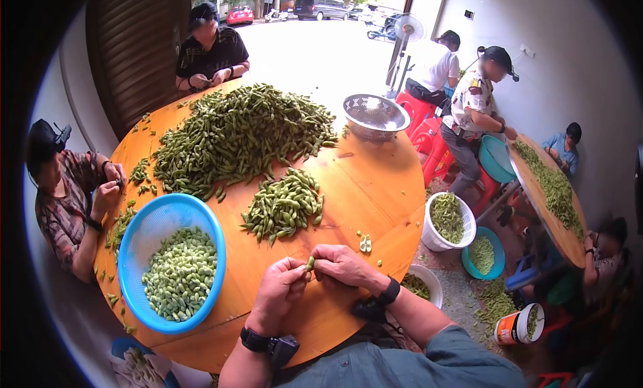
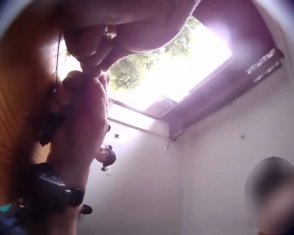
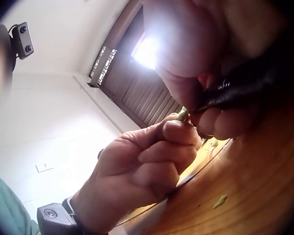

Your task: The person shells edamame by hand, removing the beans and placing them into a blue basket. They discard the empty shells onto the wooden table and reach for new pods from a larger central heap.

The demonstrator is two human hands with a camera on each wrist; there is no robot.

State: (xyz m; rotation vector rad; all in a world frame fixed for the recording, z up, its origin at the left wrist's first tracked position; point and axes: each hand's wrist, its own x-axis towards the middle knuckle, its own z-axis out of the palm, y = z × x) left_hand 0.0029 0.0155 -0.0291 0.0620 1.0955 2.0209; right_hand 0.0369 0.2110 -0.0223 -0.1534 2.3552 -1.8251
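Near the table's front edge, the left hand (image 1: 284, 284) pinches a green pod (image 1: 310, 263) between thumb and curled fingers. The right hand (image 1: 345, 265) meets it from the other side, its fingertips at the pod. In the right wrist view the pod (image 3: 182, 114) shows between the left hand (image 3: 149, 159) and the right hand (image 3: 206, 63). Beyond the hands lies a small pile of pods (image 1: 284, 206), with a large heap of pods (image 1: 241, 137) behind it. A blue basket (image 1: 218, 237) holding shelled beans stands at the left.
A metal colander (image 1: 376, 116) stands at the table's back right. An opened pod (image 1: 365, 243) lies right of the hands. Two people sit around the table (image 1: 382, 180); several others sit at the right. A white bucket (image 1: 430, 220) and a teal basin (image 1: 499, 267) are on the floor.
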